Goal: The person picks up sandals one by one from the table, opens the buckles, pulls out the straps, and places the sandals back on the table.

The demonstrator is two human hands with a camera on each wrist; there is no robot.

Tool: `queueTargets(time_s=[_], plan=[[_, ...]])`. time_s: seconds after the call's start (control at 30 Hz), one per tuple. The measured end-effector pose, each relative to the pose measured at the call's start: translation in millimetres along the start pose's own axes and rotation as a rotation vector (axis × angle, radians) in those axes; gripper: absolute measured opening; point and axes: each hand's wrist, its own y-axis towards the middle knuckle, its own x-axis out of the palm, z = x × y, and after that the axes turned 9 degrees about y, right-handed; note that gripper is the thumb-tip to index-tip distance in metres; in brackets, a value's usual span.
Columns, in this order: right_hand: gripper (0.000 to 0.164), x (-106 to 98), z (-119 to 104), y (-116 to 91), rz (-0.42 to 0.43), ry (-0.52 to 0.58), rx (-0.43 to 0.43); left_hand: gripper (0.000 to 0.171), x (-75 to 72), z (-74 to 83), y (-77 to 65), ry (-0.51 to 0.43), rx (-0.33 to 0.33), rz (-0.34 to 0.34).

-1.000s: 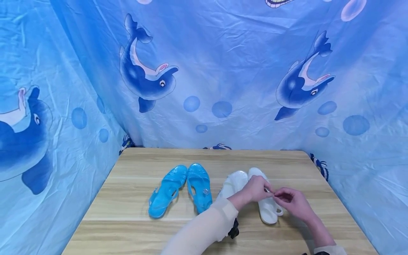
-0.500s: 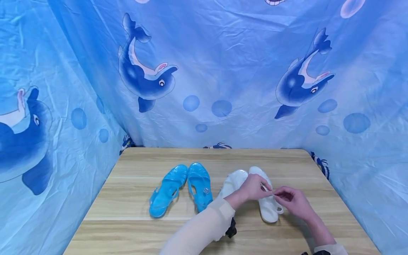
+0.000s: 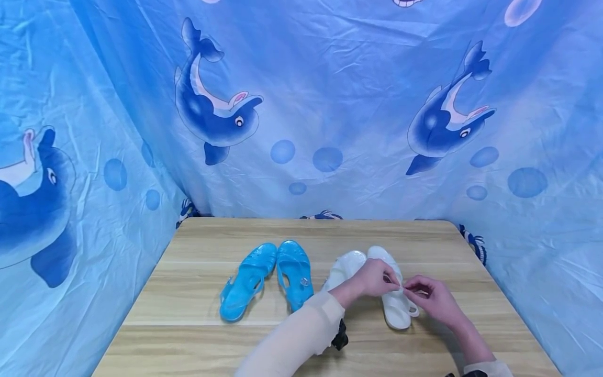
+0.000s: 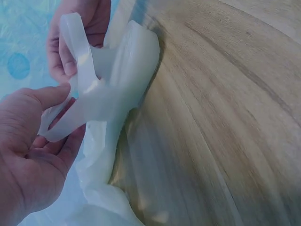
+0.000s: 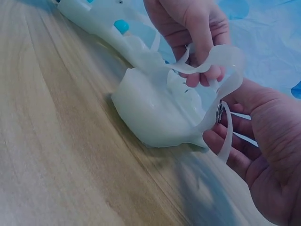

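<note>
A white jelly sandal (image 3: 397, 309) lies on the wooden table, its toe toward the back. My left hand (image 3: 374, 277) reaches over it and pinches its thin ankle strap (image 4: 84, 61) between thumb and fingers. On the sandal's right side, my right hand (image 3: 435, 299) pinches the other part of the strap, beside a small metal buckle (image 5: 219, 112). The strap loops up between the two hands, whose fingertips nearly meet. The second white sandal (image 3: 346, 269) stands just left, partly hidden by my left hand and forearm.
A pair of blue jelly sandals, the left one (image 3: 248, 283) and the right one (image 3: 295, 275), rests left of the white pair, toes nearly together. Behind the wooden table (image 3: 198, 345) hangs a blue cloth (image 3: 301, 104) printed with dolphins, which also covers both sides.
My left hand and forearm have shifted slightly left, fingers still on the strap. My right hand stays almost in place. The sandals keep their positions.
</note>
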Motion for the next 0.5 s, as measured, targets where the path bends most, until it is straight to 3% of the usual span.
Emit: queueTargets(time_s=[0.13, 0.3, 0.5], plan=[[0.012, 0.6, -1.3, -0.6, -0.001, -0.007, 0.007, 0.006, 0.3, -0.7, -3.8, -0.032, -0.01, -0.001], [0.011, 2.6, -2.4, 0.3, -0.016, -0.008, -0.001, 0.011, 3.8, 0.0, -3.3, 0.039, -0.02, 0.018], [0.011, 2.6, -1.8, 2.1, -0.015, -0.007, -0.019, 0.006, 2.5, 1.9, 1.0, 0.077, 0.013, 0.028]])
